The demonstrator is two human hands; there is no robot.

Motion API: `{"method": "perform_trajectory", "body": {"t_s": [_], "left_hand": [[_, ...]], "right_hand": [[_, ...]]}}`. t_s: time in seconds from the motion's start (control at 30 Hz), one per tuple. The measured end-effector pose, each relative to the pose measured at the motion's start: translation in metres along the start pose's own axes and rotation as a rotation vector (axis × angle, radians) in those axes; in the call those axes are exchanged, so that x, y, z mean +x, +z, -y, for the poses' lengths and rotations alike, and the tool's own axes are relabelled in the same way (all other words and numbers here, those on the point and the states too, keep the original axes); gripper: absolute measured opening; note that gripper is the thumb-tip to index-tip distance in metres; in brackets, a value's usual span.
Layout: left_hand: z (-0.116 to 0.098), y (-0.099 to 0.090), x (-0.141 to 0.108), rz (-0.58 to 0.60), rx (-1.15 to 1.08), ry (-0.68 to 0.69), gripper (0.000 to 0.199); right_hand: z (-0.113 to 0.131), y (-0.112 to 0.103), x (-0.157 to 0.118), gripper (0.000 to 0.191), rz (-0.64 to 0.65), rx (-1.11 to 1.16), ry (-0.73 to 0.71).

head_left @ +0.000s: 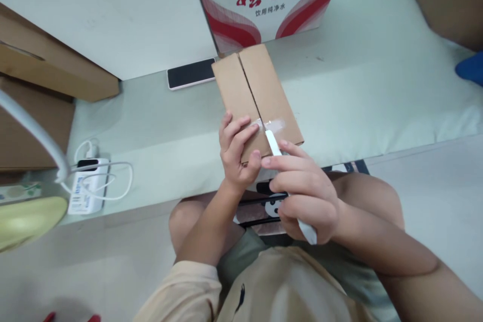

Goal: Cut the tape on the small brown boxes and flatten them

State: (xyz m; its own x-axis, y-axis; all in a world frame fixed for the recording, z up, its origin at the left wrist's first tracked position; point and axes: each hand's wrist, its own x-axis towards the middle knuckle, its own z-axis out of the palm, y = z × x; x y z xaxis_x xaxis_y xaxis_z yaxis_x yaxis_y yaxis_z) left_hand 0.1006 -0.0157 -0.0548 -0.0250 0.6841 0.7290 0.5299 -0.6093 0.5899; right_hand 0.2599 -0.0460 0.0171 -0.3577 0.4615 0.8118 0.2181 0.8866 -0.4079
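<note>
A small brown cardboard box (260,80) lies tilted on the pale green surface, its two top flaps meeting at a dark seam. A strip of clear tape (276,125) crosses that seam near the end closest to me. My left hand (239,148) grips the box's near left corner, fingers on top and thumb at the near edge. In my right hand (307,188) is a white-handled utility knife (273,143), its front end at the seam beside the tape. The blade itself is hard to make out.
Beyond the box stands a white and red carton (271,20). A dark-screened phone (191,73) lies to its left. Further left are a white power bank (88,186) with a looped cable and brown cardboard boxes (45,55). A blue object (470,68) sits at the right edge.
</note>
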Motion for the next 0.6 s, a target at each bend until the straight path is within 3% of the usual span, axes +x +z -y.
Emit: {"method": "perform_trajectory", "body": {"t_s": [0.47, 0.6], "left_hand": [[0.001, 0.001, 0.004, -0.023, 0.042, 0.087, 0.034], [0.002, 0.000, 0.006, -0.049, 0.053, 0.098, 0.034]], "right_hand": [[-0.003, 0.017, -0.008, 0.021, -0.109, 0.003, 0.029], [0.012, 0.016, -0.021, 0.019, -0.210, 0.053, -0.011]]}}
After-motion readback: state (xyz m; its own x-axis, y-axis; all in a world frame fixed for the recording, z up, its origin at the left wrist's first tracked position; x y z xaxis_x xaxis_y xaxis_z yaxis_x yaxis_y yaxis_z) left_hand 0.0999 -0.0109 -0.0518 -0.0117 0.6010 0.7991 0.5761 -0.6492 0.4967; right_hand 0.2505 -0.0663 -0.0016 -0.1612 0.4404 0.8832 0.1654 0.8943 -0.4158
